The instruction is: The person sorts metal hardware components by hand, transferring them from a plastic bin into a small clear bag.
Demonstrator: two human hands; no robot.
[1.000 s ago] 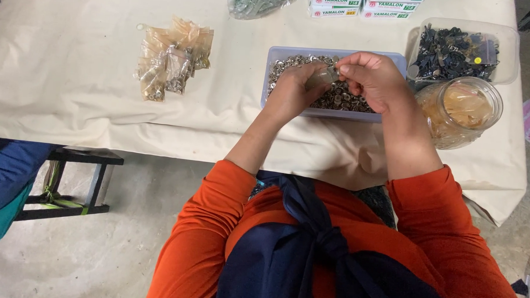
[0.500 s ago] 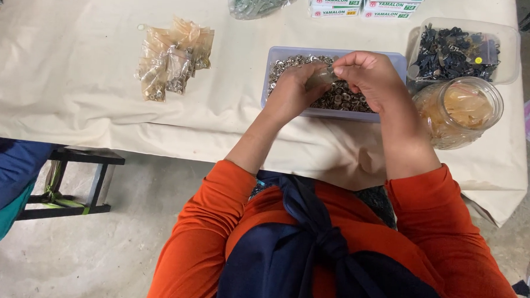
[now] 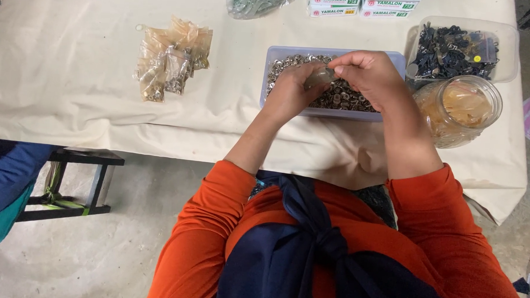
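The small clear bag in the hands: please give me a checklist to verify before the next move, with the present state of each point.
1. Both hands on the small clear bag: ok. The left hand and the right hand pinch it together.
2. Bag held above the tray of metal rings: ok, so dropped pieces would likely fall into it.
3. Bag mouth open: cannot tell, the fingers hide it.
4. Contents of the bag: cannot tell, too small.
5. Glass jar apart from the right forearm: not ok, it stands very near and could be knocked.
6. Filled bags away from the hands: ok, they lie on the cloth to the left.
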